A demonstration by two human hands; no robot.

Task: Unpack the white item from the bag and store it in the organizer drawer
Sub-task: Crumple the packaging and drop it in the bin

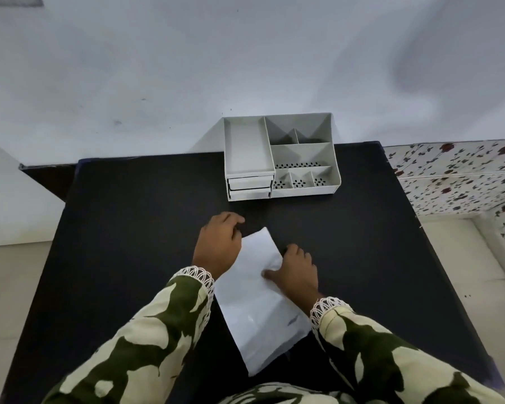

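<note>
1. white bag [260, 304] lies flat on the black worktop [129, 228], near edge
2. left hand [217, 243] and right hand [296, 272] both pinch its top end, i think
3. organizer [280, 158] sits well behind, drawers [250, 186] closed

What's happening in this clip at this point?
A person has both hands on a flat white bag lying on a black table. The left hand grips its far end, the right hand presses on top. The white organizer sits beyond, drawers shut. Nothing is unpacked yet.

Cream sleeves [146, 330] with olive blotches, white lace cuffs [197, 275]
</note>
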